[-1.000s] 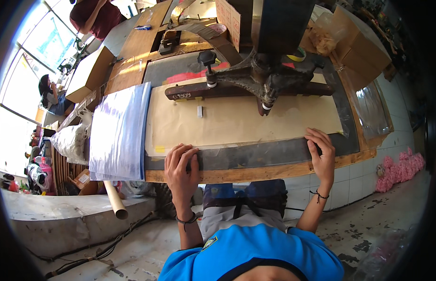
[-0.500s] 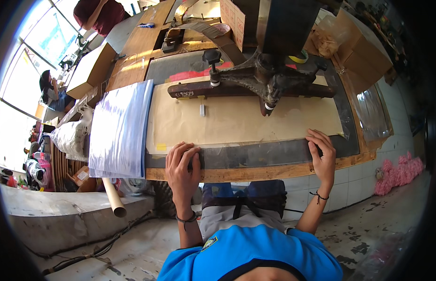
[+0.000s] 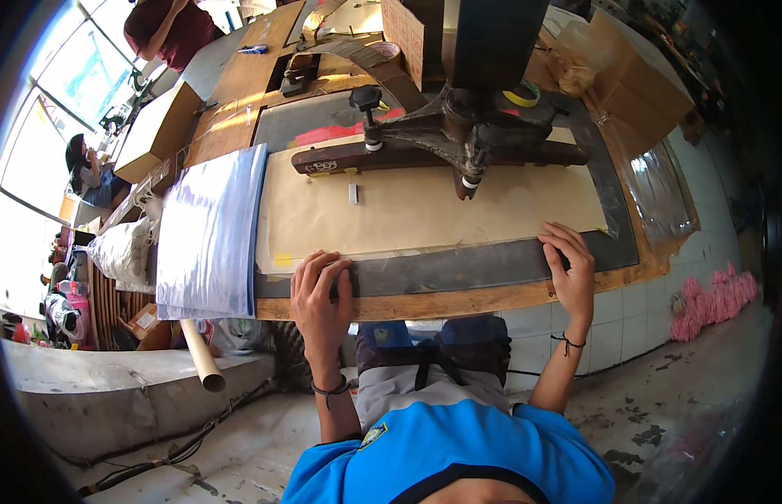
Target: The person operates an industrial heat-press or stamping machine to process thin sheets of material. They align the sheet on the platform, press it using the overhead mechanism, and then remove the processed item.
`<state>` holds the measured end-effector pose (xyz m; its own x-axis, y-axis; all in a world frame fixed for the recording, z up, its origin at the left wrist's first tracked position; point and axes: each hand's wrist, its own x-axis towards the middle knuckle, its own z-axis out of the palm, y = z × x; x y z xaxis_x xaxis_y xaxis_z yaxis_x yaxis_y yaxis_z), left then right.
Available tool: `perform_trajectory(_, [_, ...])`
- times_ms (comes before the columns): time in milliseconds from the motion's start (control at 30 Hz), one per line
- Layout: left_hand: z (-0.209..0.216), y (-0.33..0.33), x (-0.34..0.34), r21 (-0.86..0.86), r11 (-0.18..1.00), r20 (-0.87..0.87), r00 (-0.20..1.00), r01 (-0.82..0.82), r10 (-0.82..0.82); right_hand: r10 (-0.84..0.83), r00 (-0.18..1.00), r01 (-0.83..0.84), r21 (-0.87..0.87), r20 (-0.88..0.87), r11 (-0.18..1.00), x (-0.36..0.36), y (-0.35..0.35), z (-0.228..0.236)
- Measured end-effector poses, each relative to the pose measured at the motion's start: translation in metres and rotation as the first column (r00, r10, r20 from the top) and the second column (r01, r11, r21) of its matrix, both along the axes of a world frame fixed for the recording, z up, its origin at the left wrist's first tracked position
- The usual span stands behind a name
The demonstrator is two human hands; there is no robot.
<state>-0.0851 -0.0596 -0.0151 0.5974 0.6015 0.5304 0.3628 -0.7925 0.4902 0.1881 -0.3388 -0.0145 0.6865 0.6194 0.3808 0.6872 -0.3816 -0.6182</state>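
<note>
A long tan sheet [image 3: 399,221] lies on a dark grey board [image 3: 458,270] in front of me. My left hand [image 3: 322,290] rests at its near left corner, the fingers loosely bent on the board and the thumb apart. Near the right corner, my right hand [image 3: 570,260] touches down with its fingertips, the thumb spread away from the bent fingers. Neither hand shows anything in its grip. A dark metal bar [image 3: 441,157] on a heavy press arm [image 3: 454,122] spans the far part of the sheet. In front of the bar sits a small grey-white block [image 3: 353,194].
Left of the sheet lies a stack of clear plastic sheets [image 3: 208,235]. A cardboard box [image 3: 639,92] stands far right, a roll of tape [image 3: 523,96] beyond the bar. Below the stack pokes out a cardboard tube [image 3: 203,357]. Another person [image 3: 171,32] stands at the far left.
The whole view has shifted slightly, with table and press appearing a little further left. Both hands keep their places at the sheet's near corners.
</note>
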Motion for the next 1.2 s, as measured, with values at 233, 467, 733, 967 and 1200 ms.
perform_trajectory(233, [0.001,0.0,0.0,-0.004,1.0,-0.004,1.0,0.016,-0.016,-0.002,1.0,0.002,-0.005,0.017,1.0,0.0,-0.002,0.0])
perform_trajectory(467, [-0.001,0.0,-0.002,0.009,1.0,-0.004,1.0,0.009,-0.009,0.006,1.0,-0.006,0.001,0.017,1.0,0.0,-0.001,-0.001])
perform_trajectory(733, [-0.005,0.003,-0.003,-0.012,0.999,0.007,1.0,0.029,-0.029,0.012,1.0,-0.012,0.002,0.029,1.0,0.0,-0.001,0.0])
perform_trajectory(967, [0.003,-0.002,-0.005,0.017,0.999,-0.108,0.993,0.049,-0.047,0.023,1.0,-0.023,-0.031,0.019,0.999,0.002,0.001,0.001])
perform_trajectory(1200, [-0.002,0.001,-0.008,0.01,0.992,-0.275,0.954,0.126,-0.119,0.239,0.95,-0.181,-0.266,0.203,0.947,-0.029,0.045,0.007])
